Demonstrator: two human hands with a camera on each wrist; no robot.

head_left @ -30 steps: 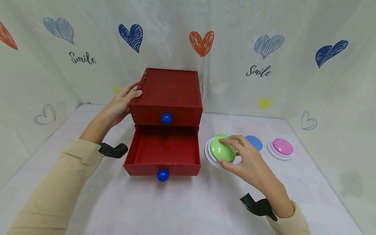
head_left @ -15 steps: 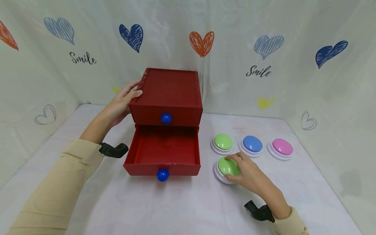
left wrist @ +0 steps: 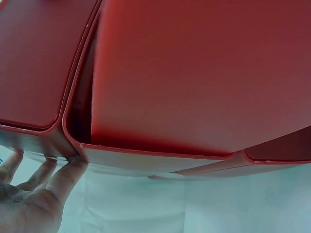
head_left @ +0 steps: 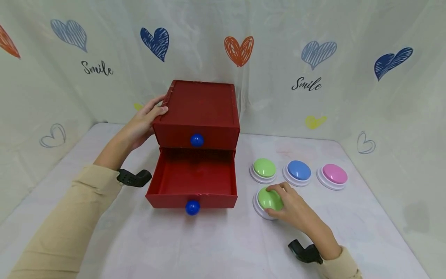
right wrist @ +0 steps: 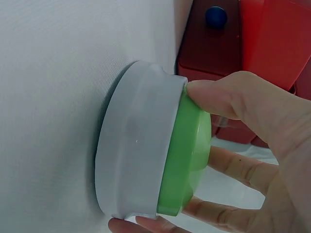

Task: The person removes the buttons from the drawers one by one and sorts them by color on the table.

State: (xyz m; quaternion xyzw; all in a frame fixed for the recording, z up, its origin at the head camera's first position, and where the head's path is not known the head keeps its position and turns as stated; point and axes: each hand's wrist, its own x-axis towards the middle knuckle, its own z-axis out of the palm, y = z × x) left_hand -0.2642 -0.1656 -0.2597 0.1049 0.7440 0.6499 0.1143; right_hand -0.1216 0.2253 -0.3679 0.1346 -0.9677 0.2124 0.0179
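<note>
Fingers of the right hand [head_left: 290, 207] curl over a green push button [head_left: 269, 198] with a white base, which sits on the white-covered table [head_left: 223, 248] just in front of a second green button [head_left: 264, 169] and just right of the open bottom drawer [head_left: 192, 183]. The wrist view shows the thumb [right wrist: 218, 97] on one side of the green dome [right wrist: 187, 155] and other fingers wrapped round the opposite side, so the hand has a real hold on it rather than simply resting on top; I'd say a side grasp like that lets the button be lifted or set down without pressing the dome. The left hand [head_left: 144, 122] lies against the upper left edge of the red drawer chest [head_left: 198, 112], fingers mostly straight with the tips hooked over the rim, which looks like bracing so the light box doesn't slide. The held button sits flat, dome facing up; being round and squat it has no long axis to speak of, only a short vertical one. Beyond it, a blue button [head_left: 298, 170] and a pink button [head_left: 334, 174] complete the back row, untouched.
</note>
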